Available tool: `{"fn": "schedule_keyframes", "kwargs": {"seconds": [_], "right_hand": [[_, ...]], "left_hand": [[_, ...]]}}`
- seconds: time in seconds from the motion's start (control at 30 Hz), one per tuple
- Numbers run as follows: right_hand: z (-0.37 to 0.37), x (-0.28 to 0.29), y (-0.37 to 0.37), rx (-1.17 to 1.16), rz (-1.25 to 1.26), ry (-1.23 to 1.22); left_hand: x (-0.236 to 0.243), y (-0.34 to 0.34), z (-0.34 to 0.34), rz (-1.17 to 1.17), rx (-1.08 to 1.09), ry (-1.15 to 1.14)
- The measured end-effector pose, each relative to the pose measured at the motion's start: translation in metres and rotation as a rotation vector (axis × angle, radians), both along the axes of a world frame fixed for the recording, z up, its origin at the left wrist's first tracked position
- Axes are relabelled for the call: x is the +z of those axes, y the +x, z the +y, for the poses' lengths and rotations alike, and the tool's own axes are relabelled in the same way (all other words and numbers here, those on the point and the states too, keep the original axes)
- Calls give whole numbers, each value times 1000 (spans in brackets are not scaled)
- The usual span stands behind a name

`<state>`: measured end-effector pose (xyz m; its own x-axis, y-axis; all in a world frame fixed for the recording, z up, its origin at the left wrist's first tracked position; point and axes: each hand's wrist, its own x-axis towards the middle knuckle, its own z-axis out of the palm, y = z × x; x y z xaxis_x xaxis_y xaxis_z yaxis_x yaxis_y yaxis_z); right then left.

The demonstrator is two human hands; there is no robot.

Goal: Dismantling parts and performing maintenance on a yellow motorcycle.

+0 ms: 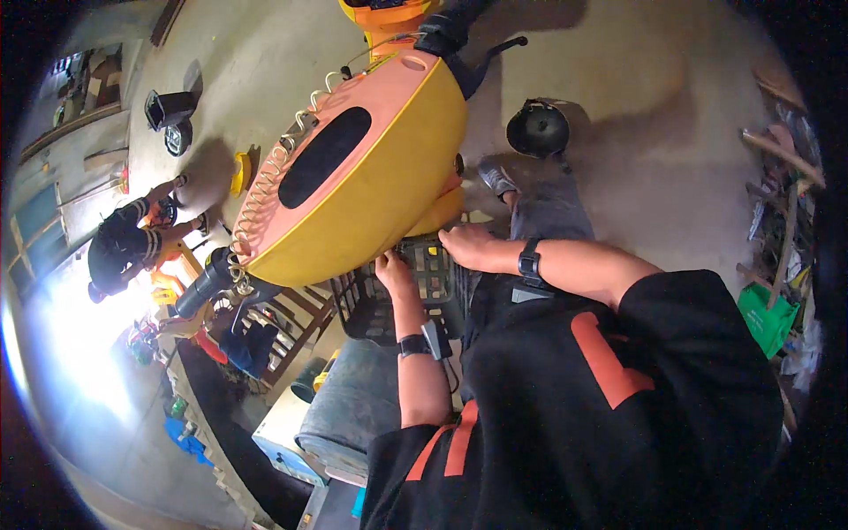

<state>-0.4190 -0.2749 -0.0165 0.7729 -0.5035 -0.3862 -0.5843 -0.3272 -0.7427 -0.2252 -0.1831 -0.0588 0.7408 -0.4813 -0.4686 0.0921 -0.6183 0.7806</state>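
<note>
In front of me stands a scooter-like front with a pink and yellow shell, tilted across the view. It has a black oval panel and handlebar grips at both ends. Below its yellow underside is a black lattice basket. My left hand is closed at the basket's upper edge, close under the shell. To its right, my right hand is closed too, near the rim and a lower yellow part. What the fingers of either hand grip is hidden. Both wrists wear dark straps.
A coiled pale cable runs along the shell. A black helmet-like bowl lies on the floor ahead. Another person bends over at the left. A dark padded seat is beside my left arm; a green bag lies at the right.
</note>
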Motion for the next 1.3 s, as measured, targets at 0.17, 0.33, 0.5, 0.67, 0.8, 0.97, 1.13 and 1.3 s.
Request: {"fn": "schedule_keyframes", "kwargs": {"seconds": [0.17,0.33,0.5,0.67,0.8,0.97,1.13,1.3], "right_hand": [[2,-2,-1,24,-16,-33],[2,-3,3,28,27,1],[-3,4,3,26,51,-39],[-2,6,4,57,38,-39],[-3,8,3,73,37,-87],[-5,8,1,85,36,-58],[0,3,1,69,47,-18],[10,-4,0,85,23,-22]], "left_hand": [[21,2,-4,241,43,28],[47,3,-14,353,29,97],[53,-11,-27,198,111,125],[29,-16,-10,-49,75,32],[32,-20,-27,66,181,37],[25,-14,-18,243,145,-24],[31,-11,-15,288,77,0],[23,-6,-4,298,17,-18]]}}
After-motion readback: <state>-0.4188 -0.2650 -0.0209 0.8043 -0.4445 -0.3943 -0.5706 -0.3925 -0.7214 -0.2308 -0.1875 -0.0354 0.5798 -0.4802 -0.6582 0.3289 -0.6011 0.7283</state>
